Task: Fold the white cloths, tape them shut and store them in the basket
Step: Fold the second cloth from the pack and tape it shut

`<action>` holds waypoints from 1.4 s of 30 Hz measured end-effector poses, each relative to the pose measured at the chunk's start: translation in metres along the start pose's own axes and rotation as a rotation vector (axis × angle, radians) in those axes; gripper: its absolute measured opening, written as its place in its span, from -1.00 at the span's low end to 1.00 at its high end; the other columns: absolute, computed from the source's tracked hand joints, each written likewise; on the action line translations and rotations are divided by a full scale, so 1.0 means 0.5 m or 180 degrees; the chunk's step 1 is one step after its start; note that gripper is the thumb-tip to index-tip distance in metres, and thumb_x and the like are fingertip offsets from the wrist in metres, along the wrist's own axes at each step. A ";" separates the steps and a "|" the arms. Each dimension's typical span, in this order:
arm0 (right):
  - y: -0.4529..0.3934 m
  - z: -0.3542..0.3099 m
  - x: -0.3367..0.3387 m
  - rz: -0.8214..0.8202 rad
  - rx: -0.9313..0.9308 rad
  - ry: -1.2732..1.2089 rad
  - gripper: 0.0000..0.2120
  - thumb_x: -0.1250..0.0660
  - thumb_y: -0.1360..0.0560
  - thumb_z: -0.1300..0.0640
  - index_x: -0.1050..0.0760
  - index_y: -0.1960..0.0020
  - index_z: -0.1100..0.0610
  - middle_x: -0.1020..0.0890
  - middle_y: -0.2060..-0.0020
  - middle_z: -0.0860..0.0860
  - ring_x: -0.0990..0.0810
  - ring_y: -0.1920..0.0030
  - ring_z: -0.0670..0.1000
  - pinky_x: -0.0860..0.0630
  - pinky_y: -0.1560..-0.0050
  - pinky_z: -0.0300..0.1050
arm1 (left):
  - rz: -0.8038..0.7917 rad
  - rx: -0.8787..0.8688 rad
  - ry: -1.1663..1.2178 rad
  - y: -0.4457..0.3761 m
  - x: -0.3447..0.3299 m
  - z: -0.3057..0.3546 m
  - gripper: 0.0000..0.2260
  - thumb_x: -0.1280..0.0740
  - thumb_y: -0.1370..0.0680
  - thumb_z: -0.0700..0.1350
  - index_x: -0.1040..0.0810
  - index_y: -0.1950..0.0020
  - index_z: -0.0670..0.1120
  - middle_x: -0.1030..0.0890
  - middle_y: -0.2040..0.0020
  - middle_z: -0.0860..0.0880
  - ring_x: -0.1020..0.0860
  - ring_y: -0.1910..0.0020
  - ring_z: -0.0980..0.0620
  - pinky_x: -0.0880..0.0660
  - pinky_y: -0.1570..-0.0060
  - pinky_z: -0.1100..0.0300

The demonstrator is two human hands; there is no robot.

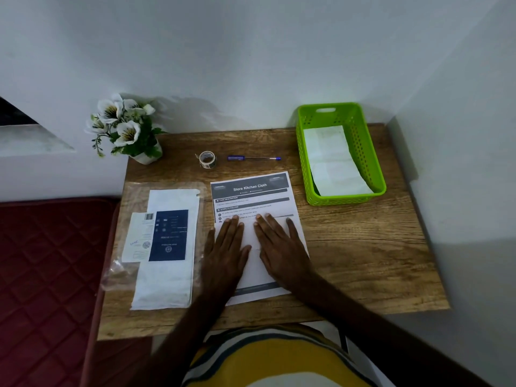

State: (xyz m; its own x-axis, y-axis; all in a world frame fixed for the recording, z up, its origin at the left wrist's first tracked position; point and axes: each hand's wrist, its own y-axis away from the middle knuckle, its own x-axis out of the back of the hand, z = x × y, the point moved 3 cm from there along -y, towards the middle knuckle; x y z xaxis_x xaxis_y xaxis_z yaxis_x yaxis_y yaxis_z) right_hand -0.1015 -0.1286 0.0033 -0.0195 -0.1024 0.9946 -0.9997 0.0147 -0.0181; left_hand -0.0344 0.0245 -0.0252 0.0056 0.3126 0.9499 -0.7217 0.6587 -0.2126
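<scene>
While I watch, left hand and right hand lie flat on instruction sheet, grip wide, holding nothing. Packaged white cloth near tabletop left edge; folded cloth inside green basket, far right corner.

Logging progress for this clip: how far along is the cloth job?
Done: one folded white cloth already lies in the green basket. In hand: nothing; the left hand and right hand rest flat, empty, on the instruction sheet. Left: the packaged cloth looks unopened, and the tape roll sits untouched.
</scene>
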 end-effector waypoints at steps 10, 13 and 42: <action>-0.008 -0.017 -0.047 -0.0006 -0.0086 -0.0195 -0.47 -0.08 -0.69 0.04 -0.20 -0.62 0.20 -0.23 -0.61 0.13 -0.14 -0.63 0.09 -0.22 -0.55 0.24 | -0.0231 0.0205 -0.0032 0.001 -0.013 -0.005 -0.43 -0.11 -0.71 0.12 -0.26 -0.62 -0.20 -0.21 -0.65 -0.17 -0.16 -0.65 -0.09 -0.11 -0.61 -0.06; -0.008 -0.017 -0.051 -0.0067 -0.0120 -0.0284 -0.46 -0.05 -0.70 0.01 -0.17 -0.63 0.18 -0.18 -0.63 0.11 -0.10 -0.64 0.07 -0.20 -0.55 0.22 | -0.0272 0.0252 -0.0002 0.001 -0.013 -0.005 -0.42 -0.11 -0.70 0.12 -0.24 -0.63 -0.19 -0.20 -0.65 -0.16 -0.14 -0.65 -0.08 -0.08 -0.62 -0.05; 0.073 0.074 -0.034 -0.0016 -0.1204 -0.0502 -0.22 0.00 -0.64 -0.32 0.02 -0.67 0.13 0.03 -0.67 0.06 0.04 -0.66 0.08 -0.05 -0.60 0.25 | -0.0635 0.0282 0.0372 -0.021 -0.002 -0.012 -0.39 -0.08 -0.67 0.12 -0.14 -0.67 -0.14 -0.08 -0.68 -0.10 -0.04 -0.67 -0.06 0.04 -0.64 -0.02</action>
State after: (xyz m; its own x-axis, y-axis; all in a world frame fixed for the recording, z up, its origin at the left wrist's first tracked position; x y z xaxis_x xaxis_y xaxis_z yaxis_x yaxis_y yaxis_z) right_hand -0.1381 -0.1630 -0.0179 -0.0457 -0.2543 0.9660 -0.9252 0.3756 0.0551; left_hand -0.0229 0.0213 -0.0253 0.2305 0.2627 0.9369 -0.7561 0.6545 0.0025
